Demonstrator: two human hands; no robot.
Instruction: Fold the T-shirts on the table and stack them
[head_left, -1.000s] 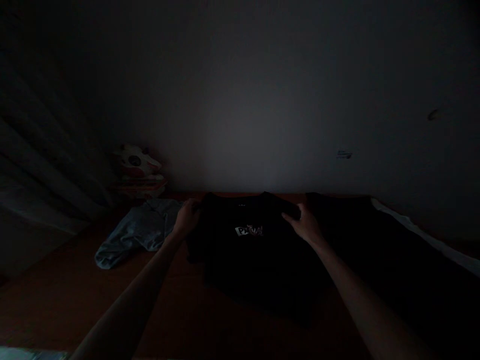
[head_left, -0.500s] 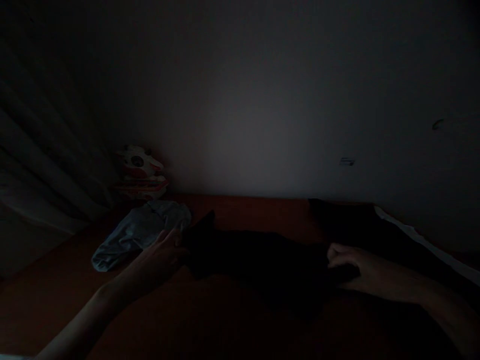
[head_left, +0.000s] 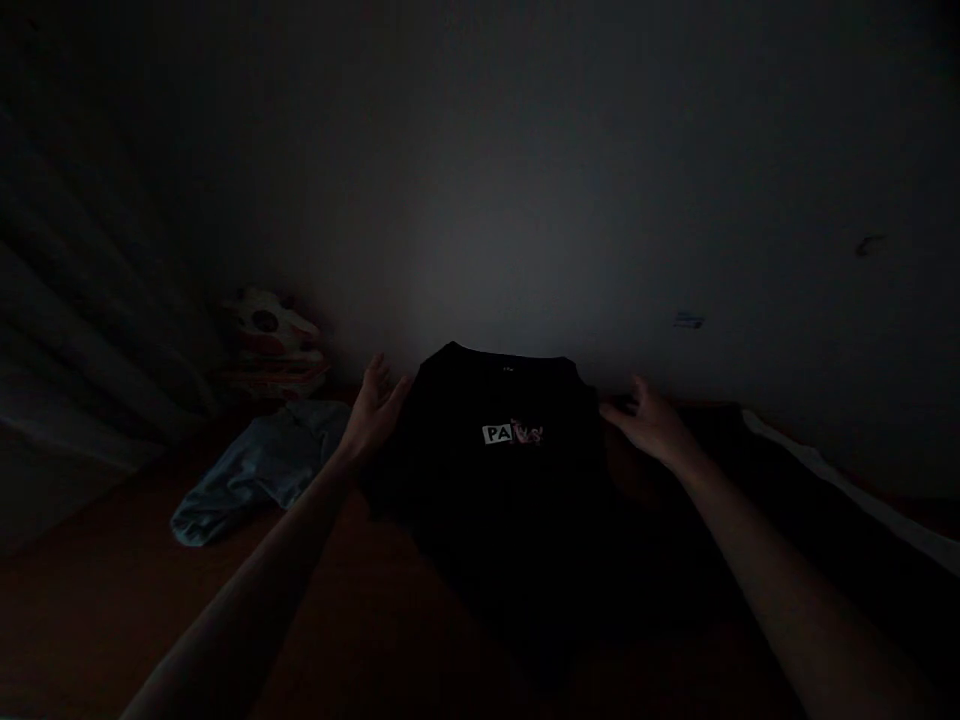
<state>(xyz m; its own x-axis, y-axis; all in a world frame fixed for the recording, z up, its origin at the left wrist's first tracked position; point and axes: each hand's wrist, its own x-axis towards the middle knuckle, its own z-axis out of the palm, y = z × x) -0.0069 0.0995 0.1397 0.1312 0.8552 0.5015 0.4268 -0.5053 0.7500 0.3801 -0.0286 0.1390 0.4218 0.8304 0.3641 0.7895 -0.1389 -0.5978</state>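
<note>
A black T-shirt [head_left: 495,500] is spread out in front of me, collar pointing away, with a small "PA" print and a pinkish design on its chest. Its collar edge stands higher than the table's back edge in view. Beside the left shoulder of the shirt is my left hand [head_left: 373,412], fingers apart and thumb close to the cloth. My right hand [head_left: 651,420] is at the opposite shoulder, also open, its thumb reaching toward the sleeve. The lower part of the shirt merges into darkness.
Bunched blue-grey cloth [head_left: 262,460] lies left on the reddish-brown table [head_left: 345,600]. Behind it stands a white and red toy-like object [head_left: 270,340]. Dark cloth with a pale edge [head_left: 795,450] lies at right. A curtain [head_left: 75,330] hangs left; a wall [head_left: 510,220] rises behind.
The bunched black garment is now opened out, its collar and chest print showing. Both hands have moved upward and closer together, and their fingers have let go of the cloth.
</note>
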